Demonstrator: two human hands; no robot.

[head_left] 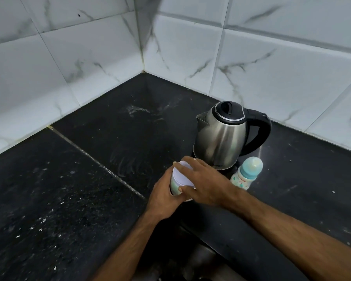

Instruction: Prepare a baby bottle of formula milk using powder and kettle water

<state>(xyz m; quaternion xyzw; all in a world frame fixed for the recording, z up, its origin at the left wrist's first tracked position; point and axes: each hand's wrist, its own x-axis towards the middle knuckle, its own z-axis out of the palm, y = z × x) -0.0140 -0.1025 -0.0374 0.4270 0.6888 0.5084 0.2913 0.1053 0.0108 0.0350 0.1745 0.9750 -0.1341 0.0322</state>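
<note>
grip: my left hand (162,191) wraps powder tub (177,182), right hand (203,179) clamps its lid (181,175) | risk: lid pops, powder spills by baby bottle (246,173)

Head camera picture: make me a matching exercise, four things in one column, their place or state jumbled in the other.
1. stainless steel kettle
2. baby bottle with teal collar
3. small white-lidded tub
4. right hand

A. held from the side by the left hand
B. fingers over the lid
C. lid closed, on its base
D. standing right of the kettle

Pairs: 1-C, 2-D, 3-A, 4-B
</note>
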